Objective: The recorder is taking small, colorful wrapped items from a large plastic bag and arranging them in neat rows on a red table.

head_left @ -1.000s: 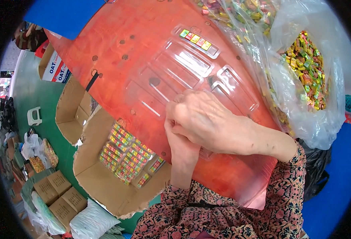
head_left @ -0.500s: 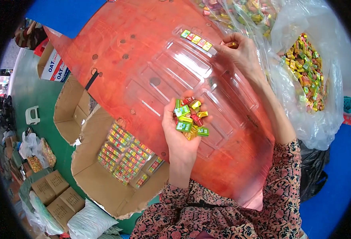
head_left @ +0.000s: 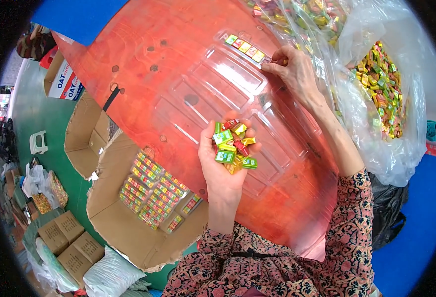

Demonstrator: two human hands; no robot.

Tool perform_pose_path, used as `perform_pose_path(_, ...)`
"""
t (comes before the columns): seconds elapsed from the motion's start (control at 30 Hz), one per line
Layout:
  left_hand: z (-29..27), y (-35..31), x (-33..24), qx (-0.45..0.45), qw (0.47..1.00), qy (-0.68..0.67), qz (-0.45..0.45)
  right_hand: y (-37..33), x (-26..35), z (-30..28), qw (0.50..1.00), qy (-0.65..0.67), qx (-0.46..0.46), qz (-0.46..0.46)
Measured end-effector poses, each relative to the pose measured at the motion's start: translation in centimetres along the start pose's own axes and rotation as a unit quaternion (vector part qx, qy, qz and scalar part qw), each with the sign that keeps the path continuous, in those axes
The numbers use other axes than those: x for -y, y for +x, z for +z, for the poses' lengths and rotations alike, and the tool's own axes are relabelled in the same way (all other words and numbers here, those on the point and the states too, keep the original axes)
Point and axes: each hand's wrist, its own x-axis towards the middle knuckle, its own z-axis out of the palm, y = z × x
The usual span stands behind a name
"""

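Observation:
A clear plastic tray (head_left: 213, 88) with long compartments lies on the red tabletop. In its far compartment several small block-shaped wrapped candies (head_left: 244, 47) stand side by side, in green, red and yellow. My right hand (head_left: 293, 72) pinches at the right end of that row, thumb and forefinger closed on a wrapped candy that is mostly hidden. Nearer to me, above the tray's near left part, my left hand (head_left: 221, 180) is turned palm up. Its curled fingers cup a pile of foil-wrapped candies (head_left: 234, 144) in green, yellow and red.
At the right, an open clear plastic bag (head_left: 406, 148) holds many wrapped candies (head_left: 379, 89); another filled bag (head_left: 322, 17) lies at the far edge. Left of the red tabletop (head_left: 144, 99), an open cardboard box (head_left: 106, 198) contains filled trays (head_left: 161, 198). A white stool (head_left: 38, 142) stands on the green floor.
My right hand has moved a little left and down, bringing its fingertips to the end of the row. The left hand still cups the pile.

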Motion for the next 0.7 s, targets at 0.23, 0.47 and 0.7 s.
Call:
perform_pose_path(0.23,0.1,-0.2,-0.3,0.002,1.0,-0.008,-0.006,0.6,-0.5,0.2,1.0,0.015,0.008,0.001)
perform_pose_path(0.47,-0.1,-0.1,-0.3,0.011,1.0,-0.01,-0.011,1.4,-1.0,-0.3,0.997,-0.007,0.076,-0.025)
perform_pose_path(0.7,0.0,-0.2,-0.4,0.015,1.0,-0.01,-0.005,5.8,0.5,0.6,0.976,-0.049,0.01,-0.21)
